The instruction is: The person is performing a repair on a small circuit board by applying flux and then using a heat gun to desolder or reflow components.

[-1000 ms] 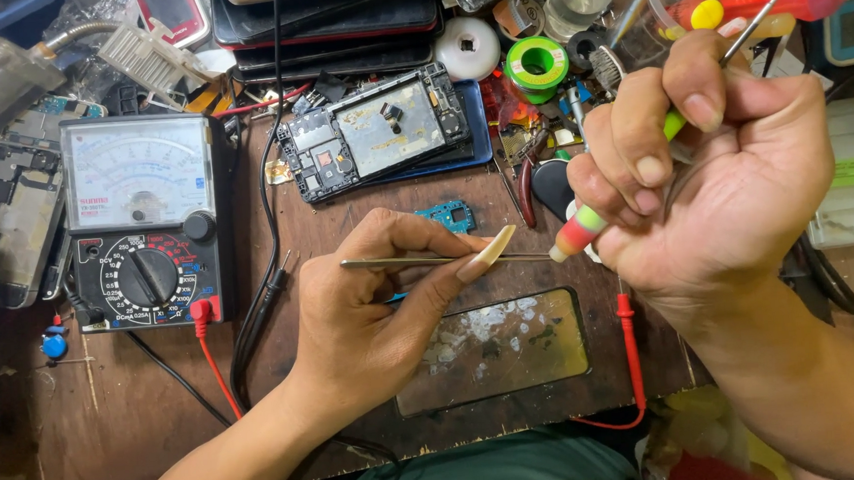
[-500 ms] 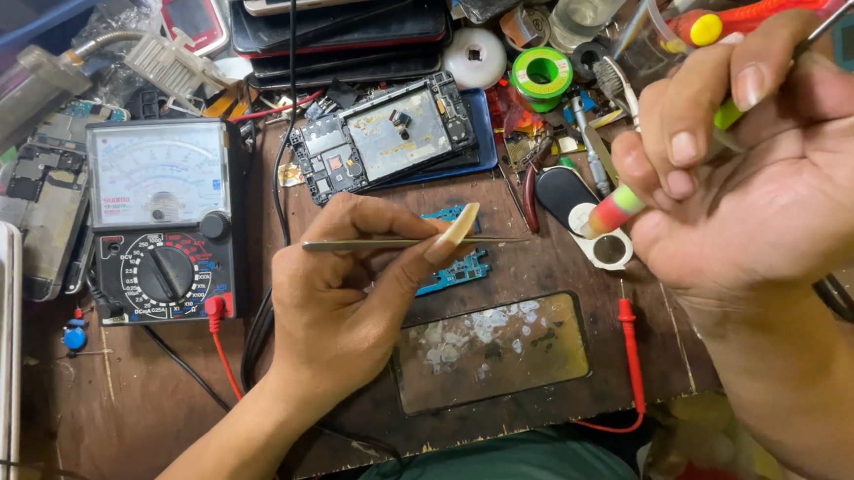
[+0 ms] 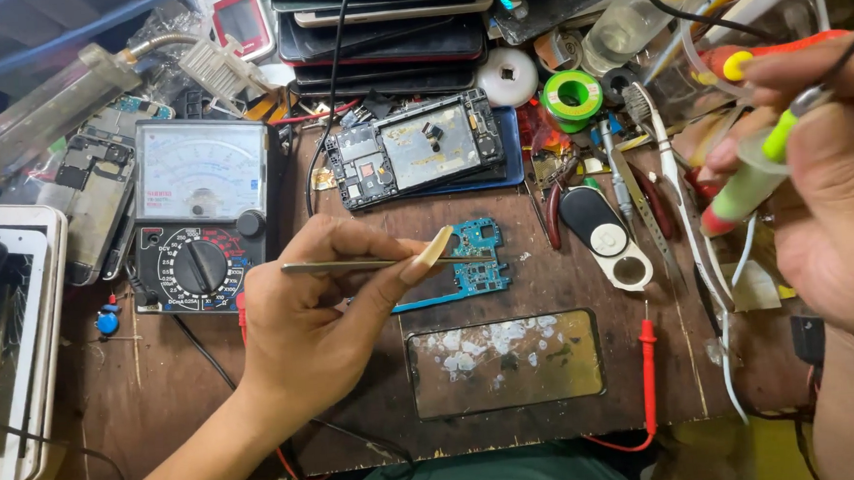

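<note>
The blue circuit board (image 3: 468, 260) lay bare at the middle of the wooden bench (image 3: 159, 385), just under the tip of the tweezers (image 3: 369, 264) that our left hand (image 3: 323, 316) pinched between thumb and fingers. Out to the right, our right hand (image 3: 830, 205) was closed around a green-handled soldering tool (image 3: 754, 175), lifted well clear of the board. So we had the board out and exposed, and nothing yet touching it, as far as we could judge. Just far of it lay the opened phone (image 3: 417, 152), left the analogue multimeter (image 3: 203, 214), near the metal plate (image 3: 504, 362), right the loupe (image 3: 604, 234).
</note>
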